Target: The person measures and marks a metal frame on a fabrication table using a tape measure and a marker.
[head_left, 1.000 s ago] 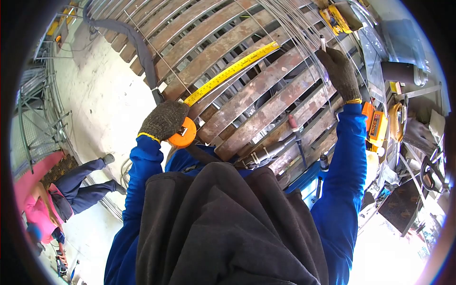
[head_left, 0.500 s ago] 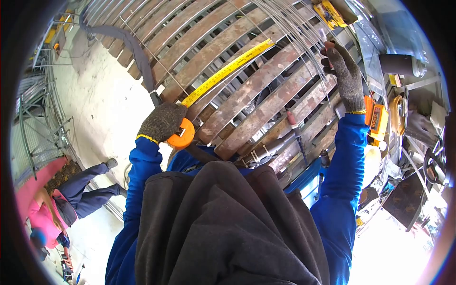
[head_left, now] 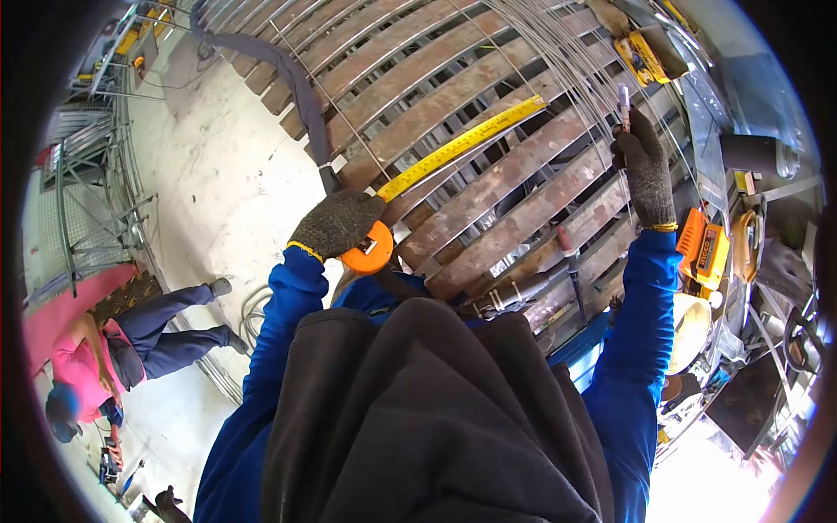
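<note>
My left hand (head_left: 338, 223), in a dark knitted glove, is closed around an orange tape measure (head_left: 370, 250). The yellow tape blade (head_left: 462, 146) runs out from it, up and to the right over the slatted metal bench (head_left: 514, 196). My right hand (head_left: 647, 170), gloved the same way, is at the bench's right side beside a bundle of thin metal rods (head_left: 567, 65). Its fingers are closed on a slim, pale marker-like stick (head_left: 624, 98) that points upward. The lower part of the stick is hidden by the fingers.
A red-handled tool (head_left: 567, 244) lies on the slats. Near my right forearm is an orange tool case (head_left: 704, 248); a yellow box (head_left: 643, 59) stands beyond. A dark sleeved cable (head_left: 296, 83) crosses the bench's left end. Another person in pink (head_left: 91, 362) is at the left.
The head view has shifted, so the bench and both hands appear lower and further right. The stick in my right hand now stands more upright. My left hand still grips the tape measure.
</note>
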Tool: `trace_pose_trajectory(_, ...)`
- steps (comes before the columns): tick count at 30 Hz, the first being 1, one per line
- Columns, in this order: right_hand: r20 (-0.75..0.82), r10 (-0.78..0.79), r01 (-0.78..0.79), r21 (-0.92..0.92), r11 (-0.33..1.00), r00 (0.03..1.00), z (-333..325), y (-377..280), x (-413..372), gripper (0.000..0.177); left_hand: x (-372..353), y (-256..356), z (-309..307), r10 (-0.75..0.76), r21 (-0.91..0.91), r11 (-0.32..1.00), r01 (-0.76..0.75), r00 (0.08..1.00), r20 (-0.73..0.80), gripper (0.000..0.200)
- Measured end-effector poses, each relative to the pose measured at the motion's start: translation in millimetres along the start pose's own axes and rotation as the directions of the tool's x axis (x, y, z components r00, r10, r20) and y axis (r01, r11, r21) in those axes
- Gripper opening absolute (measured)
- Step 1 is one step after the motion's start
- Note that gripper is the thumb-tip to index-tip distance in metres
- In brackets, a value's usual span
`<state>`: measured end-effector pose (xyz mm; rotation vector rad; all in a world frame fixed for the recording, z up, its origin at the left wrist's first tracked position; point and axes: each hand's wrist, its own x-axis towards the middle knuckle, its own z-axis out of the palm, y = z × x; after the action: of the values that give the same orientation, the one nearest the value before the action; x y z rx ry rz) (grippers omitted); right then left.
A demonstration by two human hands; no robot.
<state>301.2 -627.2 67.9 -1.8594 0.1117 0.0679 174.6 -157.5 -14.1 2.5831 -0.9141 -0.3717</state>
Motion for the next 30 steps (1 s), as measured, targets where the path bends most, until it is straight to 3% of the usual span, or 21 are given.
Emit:
trace_pose_trajectory(2,-0.003,0.036,-0.036,-0.109,0.993,0.999,3.6,-5.3,-1.6,0.040,-3.4,-7.0,5.2,0.150,0.030,0.989,-0.147,0.981,-0.119,0.032)
trace_pose_trajectory(3,-0.006,0.033,-0.033,-0.111,0.993,0.999,6.1,-10.2,-1.7,0.040,0.1,-0.4,-6.9,0.153,0.031,0.988,-0.150,0.981,-0.122,0.032)
trace_pose_trajectory(5,-0.085,0.048,-0.074,-0.336,0.939,0.995,11.7,-21.9,0.3,0.037,6.3,12.7,-32.6,0.054,-0.241,0.970,-0.040,0.997,0.054,0.030)
trace_pose_trajectory(7,-0.130,-0.015,-0.028,-0.324,0.946,0.991,14.6,-16.7,2.5,0.036,0.2,8.7,-28.6,0.090,-0.213,0.972,-0.097,0.995,-0.045,0.026)
trace_pose_trajectory(8,-0.133,0.005,-0.045,-0.301,0.952,0.991,14.2,-16.1,1.9,0.035,-0.3,7.8,-26.5,-0.093,-0.477,0.876,0.068,0.995,-0.030,0.026)
trace_pose_trajectory(9,-0.138,0.024,-0.062,-0.279,0.958,0.990,13.8,-16.9,0.3,0.034,0.5,9.0,-27.5,-0.258,-0.699,0.684,0.209,0.966,0.035,0.027)
trace_pose_trajectory(11,-0.140,-0.027,-0.014,-0.288,0.958,0.990,14.7,-17.9,-3.5,0.035,0.4,12.1,-31.4,-0.266,-0.787,0.598,0.152,0.964,-0.015,0.032)
trace_pose_trajectory(13,-0.119,-0.019,-0.027,-0.376,0.926,0.993,23.3,-28.5,-8.5,0.038,2.3,22.2,-47.7,-0.555,-0.931,0.189,0.314,0.816,0.162,0.035)
trace_pose_trajectory(14,-0.118,-0.031,-0.016,-0.377,0.926,0.993,28.1,-33.4,-12.0,0.038,2.4,22.2,-55.4,-0.543,-0.943,0.207,0.261,0.832,0.111,0.036)
trace_pose_trajectory(15,-0.123,-0.035,-0.015,-0.379,0.925,0.992,31.9,-34.8,-11.5,0.038,0.6,21.3,-60.5,-0.607,-0.947,0.143,0.286,0.781,0.144,0.037)
trace_pose_trajectory(18,-0.027,-0.059,0.035,-0.551,0.834,0.998,45.3,-39.6,0.2,0.039,-7.6,-9.1,-52.6,-0.607,-0.967,0.093,0.236,0.783,0.133,0.037)
trace_pose_trajectory(19,-0.037,-0.063,0.032,-0.544,0.838,0.997,50.1,-23.1,11.6,0.039,-10.8,-19.0,-49.7,-0.594,-0.980,0.119,0.158,0.802,0.057,0.037)
trace_pose_trajectory(20,-0.020,-0.162,0.123,-0.566,0.816,0.987,58.7,7.1,28.6,0.038,-11.3,-29.3,-47.2,-0.578,-0.986,0.149,0.074,0.816,-0.026,0.037)
trace_pose_trajectory(21,-0.005,-0.271,0.217,-0.585,0.781,0.962,66.9,23.0,44.9,0.038,-10.6,-34.9,-41.6,-0.381,-0.886,0.433,-0.167,0.857,-0.348,0.032)
trace_pose_trajectory(23,0.048,-0.278,0.228,-0.712,0.664,0.959,97.1,3.7,56.3,0.037,-8.8,-39.0,-33.9,-0.487,-0.923,0.352,-0.153,0.813,-0.320,0.033)
trace_pose_trajectory(25,0.033,-0.201,0.147,-0.797,0.586,0.979,123.9,-9.9,68.2,0.039,-0.7,-40.5,-53.3,-0.581,-0.994,-0.072,-0.080,0.814,-0.023,0.033)
trace_pose_trajectory(26,-0.005,-0.217,0.128,-0.795,0.593,0.976,134.0,-4.1,75.3,0.036,2.3,-45.8,-64.2,-0.571,-0.964,-0.267,0.003,0.805,0.161,0.032)
trace_pose_trajectory(27,-0.037,-0.227,0.110,-0.792,0.600,0.973,143.8,2.1,81.8,0.033,4.5,-66.0,-58.1,-0.501,-0.927,-0.372,0.039,0.832,0.236,0.033)
trace_pose_trajectory(29,0.001,0.007,-0.002,-0.878,0.478,1.000,155.6,-12.4,93.9,0.030,7.7,-85.0,-57.9,-0.546,-0.961,-0.266,0.069,0.811,0.209,0.034)
trace_pose_trajectory(30,-0.009,-0.043,0.014,-0.858,0.514,0.999,159.9,-6.5,93.5,0.025,13.1,-82.2,-72.9,-0.568,-0.962,-0.244,0.120,0.787,0.243,0.031)
